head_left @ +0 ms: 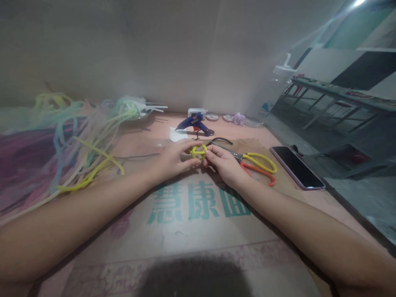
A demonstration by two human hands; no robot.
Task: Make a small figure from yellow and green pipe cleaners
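Though dim the room (355,198), printed cardboard (176,239) beneath yellow loops (199,153).

Colours on the salmon-pink table (139,134). Centre: loop (199,153), bright yellow. Beneath, reaching the near edge: cardboard (185,243), brown, with teal lettering (202,201) and a dull reddish patterned band (269,251). Far edge: glue gun (192,121), deep blue with a red trigger; flower (239,119), lilac. Right edge: phone (297,167), black screen in a mauve case; scissors (237,156) inward of it, handles unmatched (one yellow, one orange-red). Left edge: strips (95,152), yellow, white, pale blue and pale green.
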